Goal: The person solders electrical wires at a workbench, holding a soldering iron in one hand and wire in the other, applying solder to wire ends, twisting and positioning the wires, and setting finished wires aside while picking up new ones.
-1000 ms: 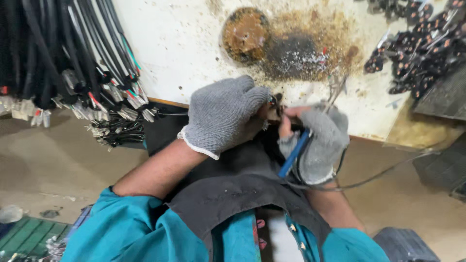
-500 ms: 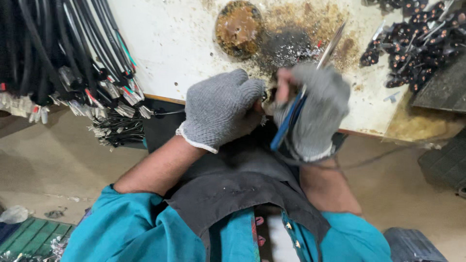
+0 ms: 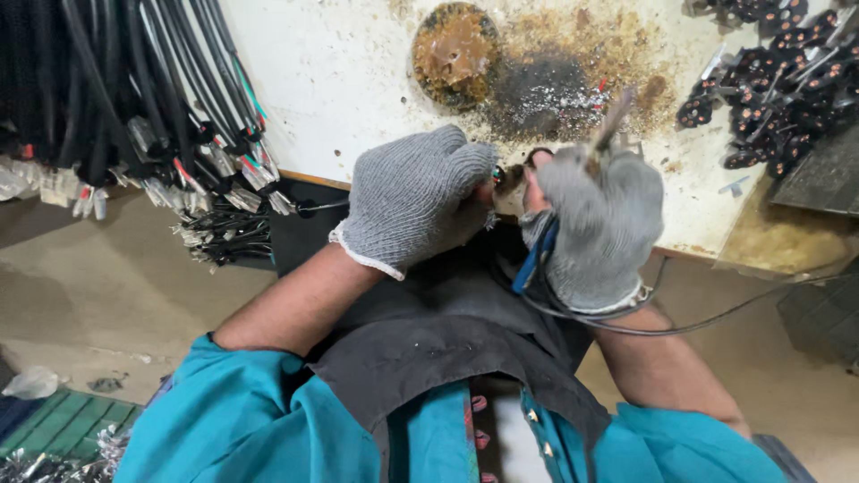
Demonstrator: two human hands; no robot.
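A stained white worktable [image 3: 358, 80] stands over a dusty tan floor [image 3: 107, 295], with green matting [image 3: 63, 429] lower left.

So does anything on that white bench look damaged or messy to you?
Yes. The white bench has a scorched black patch ringed by brown staining, beside a round crusted brown disc. It looks like burn and residue marks, just beyond the gloved left hand and right hand.
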